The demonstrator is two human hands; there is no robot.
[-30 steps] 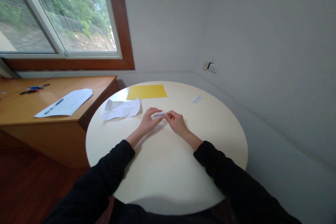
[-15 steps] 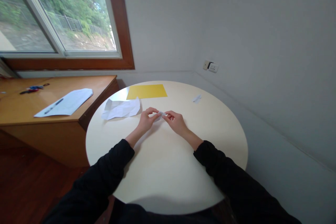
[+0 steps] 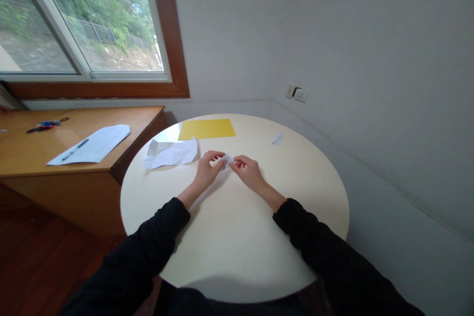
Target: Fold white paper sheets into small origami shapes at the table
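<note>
A small white piece of paper (image 3: pixel 227 160), seemingly folded, is pinched between my two hands above the middle of the round table (image 3: pixel 229 227). My left hand (image 3: pixel 208 168) grips its left side between thumb and fingers. On the other side, my right hand (image 3: pixel 249 173) pinches the right edge. Fingertips cover much of the paper, so its exact shape cannot be made out. Left of my left hand lies a larger creased white sheet (image 3: pixel 172 153). Beyond both hands a flat yellow sheet (image 3: pixel 207 129) rests near the table's far edge.
A small folded white paper (image 3: pixel 277 139) lies at the far right of the table. On the wooden desk (image 3: pixel 140 131) at left are white sheets (image 3: pixel 107 140) with a pen (image 3: pixel 76 149) on top, and scissors-like tools (image 3: pixel 48 125). A wall closes off the right side.
The thumb and fingers of my left hand have shifted slightly, and more of the small paper shows between the hands. Both hands stay in nearly the same place.
</note>
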